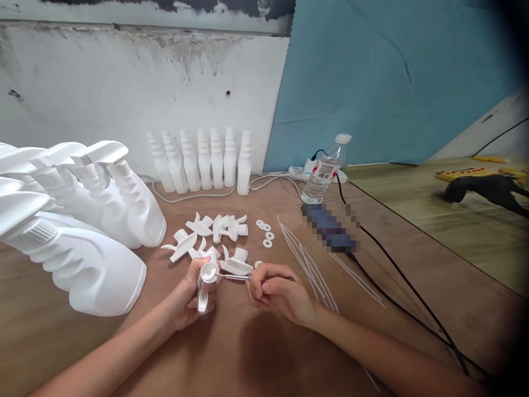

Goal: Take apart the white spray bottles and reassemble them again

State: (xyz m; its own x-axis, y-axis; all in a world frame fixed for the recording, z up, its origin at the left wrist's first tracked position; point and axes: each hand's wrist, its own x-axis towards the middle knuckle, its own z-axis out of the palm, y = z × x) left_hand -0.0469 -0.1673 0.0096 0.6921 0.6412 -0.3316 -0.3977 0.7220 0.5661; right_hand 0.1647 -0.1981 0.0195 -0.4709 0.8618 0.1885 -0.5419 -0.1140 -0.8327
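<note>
My left hand (190, 298) is closed around a white trigger spray head (209, 271), its round cap opening turned up toward me. In my right hand (281, 289) is a thin metal rod-like tool (235, 277), held between thumb and fingers. The tool's tip reaches the rim of the spray head's opening; whether it goes inside I cannot tell. Just beyond my hands lie several more white spray heads (236, 261). Small white ring washers (268, 236) rest to their right, one of them partly hidden near my right hand.
Large white spray bottles (91, 270) with heads fitted crowd the left. Several slim white bottles (216, 160) line the wall. Thin white tubes (308, 264), a pixelated dark object (328, 227), a water bottle (324, 173) and black cables (397, 264) occupy the right side.
</note>
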